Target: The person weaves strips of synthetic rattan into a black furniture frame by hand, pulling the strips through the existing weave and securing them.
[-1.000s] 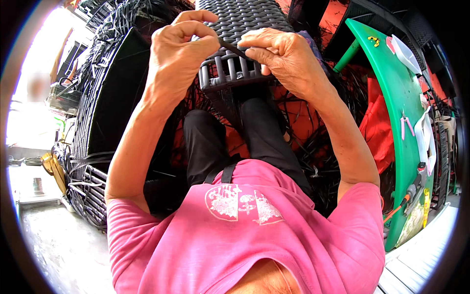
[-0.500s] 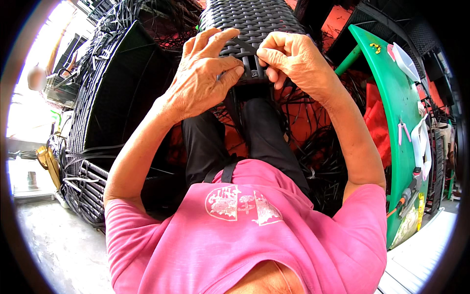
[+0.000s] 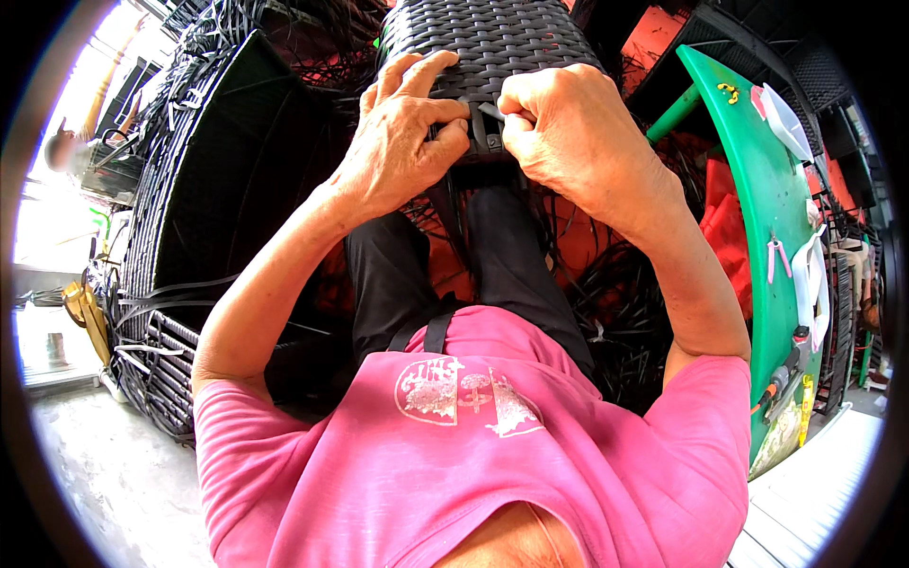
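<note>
Black woven piece [image 3: 488, 47]: long axis near to far. Grey strip [image 3: 490, 111] at its near end, just left of right hand [image 3: 579, 131], the nearer; that grip curled, pinching the strip. Left hand [image 3: 405, 128] over near-left edge, half-bent; cannot tell if pinching.

Pink short-sleeved shirt [image 3: 379, 483], white chest print [image 3: 431, 393]; black trousers [image 3: 507, 256], black strap [image 3: 437, 334].

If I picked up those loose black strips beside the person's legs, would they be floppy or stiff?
The loose black strips would probably be bendy, since many lie curved. Each looks thin, so one is likely light. They might snag together, because they lie crossed and tangled.
</note>
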Demonstrator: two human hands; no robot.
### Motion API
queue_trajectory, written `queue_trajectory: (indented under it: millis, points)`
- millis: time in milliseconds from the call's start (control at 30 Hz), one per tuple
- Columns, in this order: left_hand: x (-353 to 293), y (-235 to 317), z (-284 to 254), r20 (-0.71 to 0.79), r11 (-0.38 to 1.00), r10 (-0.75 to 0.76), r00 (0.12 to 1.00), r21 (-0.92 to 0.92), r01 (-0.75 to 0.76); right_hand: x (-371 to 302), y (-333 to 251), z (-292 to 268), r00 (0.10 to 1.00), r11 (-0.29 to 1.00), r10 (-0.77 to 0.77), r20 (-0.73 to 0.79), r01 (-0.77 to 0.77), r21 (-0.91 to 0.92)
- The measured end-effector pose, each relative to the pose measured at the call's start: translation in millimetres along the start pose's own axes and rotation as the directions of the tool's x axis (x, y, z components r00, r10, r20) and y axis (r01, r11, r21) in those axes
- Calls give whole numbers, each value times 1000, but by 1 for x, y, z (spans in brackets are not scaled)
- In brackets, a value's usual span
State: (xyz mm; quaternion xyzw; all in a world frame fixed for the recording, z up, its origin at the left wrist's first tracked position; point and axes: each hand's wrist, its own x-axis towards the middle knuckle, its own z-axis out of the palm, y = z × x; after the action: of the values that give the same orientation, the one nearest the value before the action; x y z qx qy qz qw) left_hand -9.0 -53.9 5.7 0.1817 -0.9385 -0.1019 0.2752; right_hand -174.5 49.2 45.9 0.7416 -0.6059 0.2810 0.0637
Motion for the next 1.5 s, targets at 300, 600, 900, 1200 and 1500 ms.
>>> queue_trajectory:
  millis: [300, 600, 900, 1200, 1500]
  points:
    - [-1, 2, 2, -21, 997, -39, 999, -63, 38, -4, 1, -3, 998, 997, -61, -3, 61, 42]
    - [0, -3, 3, -9, 987, -52, 999, -156, 50, -2, -1, -4, 997, 997, -61, -57, 63, 37]
    - [0, -1, 6, -27, 990, -53, 998, -133, 49, -3, 7, -1, 993, 989, -88, -74, 96, 116]
    - [13, 0, -10, 71, 973, -147, 987, -166, 157, -3, 11, 16, 987, 908, 150, 59, -161, 386]
    - [26, -34, -39, 200, 583, -167, 966, -770, 260, -2, 7, 26, 950, 710, 312, -4, -230, 666]
